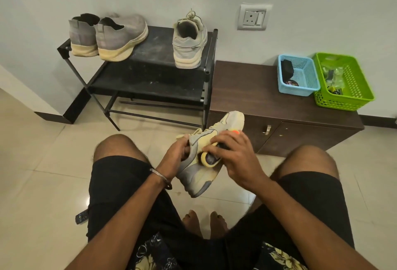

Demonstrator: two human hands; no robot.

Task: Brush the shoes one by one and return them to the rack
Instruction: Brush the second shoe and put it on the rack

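Observation:
A grey and pale yellow sneaker [199,175] is held above my knees, toe pointing away toward the cabinet. My left hand [177,150] grips it at the collar, fingers inside the opening. Over its side, my right hand [232,155] is closed on a brush [209,159] with a yellow rim and an orange tip, pressed against the shoe. On the black rack [154,54] stand the matching sneaker [189,41] at the right and a pair of grey slip-on shoes [107,35] at the left, heels toward me.
A low brown cabinet [257,102] stands right of the rack, carrying a blue basket [297,76] and a green basket [343,82] with small items. A wall socket [253,17] is above it. A dark object [81,216] lies on the tiled floor by my left leg.

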